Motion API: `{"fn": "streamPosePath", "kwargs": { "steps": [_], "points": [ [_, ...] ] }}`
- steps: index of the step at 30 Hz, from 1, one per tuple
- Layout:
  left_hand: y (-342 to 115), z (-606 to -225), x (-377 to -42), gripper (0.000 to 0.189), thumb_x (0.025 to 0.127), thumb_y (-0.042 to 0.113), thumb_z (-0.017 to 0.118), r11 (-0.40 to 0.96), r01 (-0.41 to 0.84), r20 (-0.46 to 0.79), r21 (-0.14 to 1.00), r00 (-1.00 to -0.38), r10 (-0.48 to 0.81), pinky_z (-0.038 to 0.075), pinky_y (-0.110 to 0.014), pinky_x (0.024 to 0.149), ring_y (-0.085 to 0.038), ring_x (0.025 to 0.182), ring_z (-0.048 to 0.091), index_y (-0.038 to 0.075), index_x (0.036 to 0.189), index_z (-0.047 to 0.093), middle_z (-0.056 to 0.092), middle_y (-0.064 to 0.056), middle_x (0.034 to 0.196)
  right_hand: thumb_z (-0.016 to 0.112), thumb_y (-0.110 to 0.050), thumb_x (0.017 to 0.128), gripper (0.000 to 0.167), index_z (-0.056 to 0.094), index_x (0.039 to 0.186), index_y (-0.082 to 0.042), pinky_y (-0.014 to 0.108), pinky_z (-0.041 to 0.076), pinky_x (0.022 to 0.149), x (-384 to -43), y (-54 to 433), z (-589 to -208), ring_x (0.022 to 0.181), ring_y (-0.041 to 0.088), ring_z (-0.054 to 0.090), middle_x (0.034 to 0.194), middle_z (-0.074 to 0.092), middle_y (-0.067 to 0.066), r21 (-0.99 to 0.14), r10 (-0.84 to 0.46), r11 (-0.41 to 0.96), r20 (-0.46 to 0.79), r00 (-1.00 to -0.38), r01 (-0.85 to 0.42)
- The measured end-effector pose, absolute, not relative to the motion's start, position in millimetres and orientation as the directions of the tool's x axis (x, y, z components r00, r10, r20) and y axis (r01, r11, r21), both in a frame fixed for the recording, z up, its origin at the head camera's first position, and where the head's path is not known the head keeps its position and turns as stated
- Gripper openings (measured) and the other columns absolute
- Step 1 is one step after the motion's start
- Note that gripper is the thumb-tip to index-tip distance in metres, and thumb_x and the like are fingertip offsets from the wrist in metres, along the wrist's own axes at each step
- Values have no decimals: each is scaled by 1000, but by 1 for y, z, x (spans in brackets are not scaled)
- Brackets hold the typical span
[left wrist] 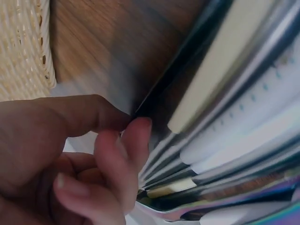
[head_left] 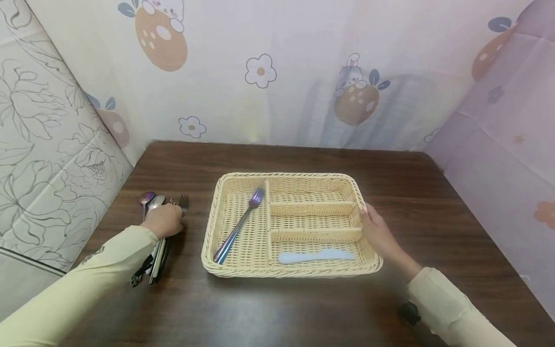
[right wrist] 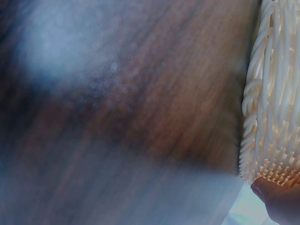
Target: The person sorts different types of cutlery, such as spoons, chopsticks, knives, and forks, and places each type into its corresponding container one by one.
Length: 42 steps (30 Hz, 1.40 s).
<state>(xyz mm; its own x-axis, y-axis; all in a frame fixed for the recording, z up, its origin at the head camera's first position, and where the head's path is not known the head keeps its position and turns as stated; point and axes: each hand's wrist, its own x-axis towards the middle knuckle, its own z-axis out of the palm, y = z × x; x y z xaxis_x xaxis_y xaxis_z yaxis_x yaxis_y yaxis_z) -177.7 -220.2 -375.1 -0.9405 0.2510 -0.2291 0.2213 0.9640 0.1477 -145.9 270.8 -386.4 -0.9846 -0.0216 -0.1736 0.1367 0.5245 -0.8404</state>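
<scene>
At the left, my left hand (head_left: 165, 220) reaches over a pile of cutlery and pinches a dark-handled fork (head_left: 184, 202) between thumb and fingertips. The left wrist view shows the thin dark handle (left wrist: 161, 89) at the fingertips, beside a cream handle (left wrist: 206, 70) and several white and metallic ones. My right hand (head_left: 381, 233) grips the right rim of a cream woven basket (head_left: 292, 273) with dividers. A purple fork (head_left: 257, 196) with another shiny handle against it lies slantwise in the basket's left compartment. The front right compartment holds a pale plastic knife (head_left: 316, 256).
A purple spoon (head_left: 146, 197) and a silver spoon (head_left: 156, 201) poke out beyond the left hand. The dark wooden table (head_left: 282, 313) meets a patterned curtain (head_left: 277, 111) at the back. A small black object (head_left: 409, 313) is near the right sleeve.
</scene>
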Motion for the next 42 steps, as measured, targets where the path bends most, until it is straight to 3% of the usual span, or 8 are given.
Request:
{"fn": "streamPosePath", "kwargs": {
  "steps": [6,9,20,26,34,42],
  "points": [
    [-214,-375,-182,16,72,3,61,942,157,-275,297,-931,242,48,-28,42,-13,37,55,5,60,52,56,-6,54,19,-33,104,57,4,152,-4,58,21,106,-146,270,-386,134,46,26,148,22,31,-837,-14,528,-177,-984,143],
    [-210,-372,-184,17,72,3,60,924,137,-281,357,-928,246,48,-26,39,-13,35,55,4,57,52,55,-5,49,20,-32,104,57,5,152,-4,58,21,106,-146,270,-386,133,46,27,148,23,31,-839,-12,525,-172,-985,140],
    [-201,-356,-184,29,79,6,61,869,105,-282,484,-921,268,53,-33,45,-16,39,59,5,51,51,55,-3,44,19,-33,104,57,4,152,-5,57,20,107,-146,270,-386,134,45,26,149,22,30,-836,-17,529,-181,-983,145],
    [-194,-316,-188,31,84,9,63,869,133,-275,477,-916,292,55,-34,53,-21,48,64,5,55,55,58,-3,48,19,-33,104,57,4,152,-5,57,23,106,-146,270,-386,132,45,29,148,23,31,-843,-19,518,-180,-983,144],
    [-159,-270,-201,25,89,13,61,799,192,-266,570,-877,401,54,-32,57,-22,55,64,3,65,59,62,-7,57,19,-32,104,57,5,152,-5,56,29,103,-145,271,-386,128,46,36,145,27,33,-851,-18,505,-178,-984,145],
    [-105,-289,-214,24,89,9,59,725,169,-324,668,-811,488,56,-36,61,-18,53,63,-1,68,61,63,-9,60,20,-33,104,57,7,152,-5,54,38,97,-145,270,-386,121,47,45,141,32,34,-861,-24,491,-165,-986,132]
  ]
}}
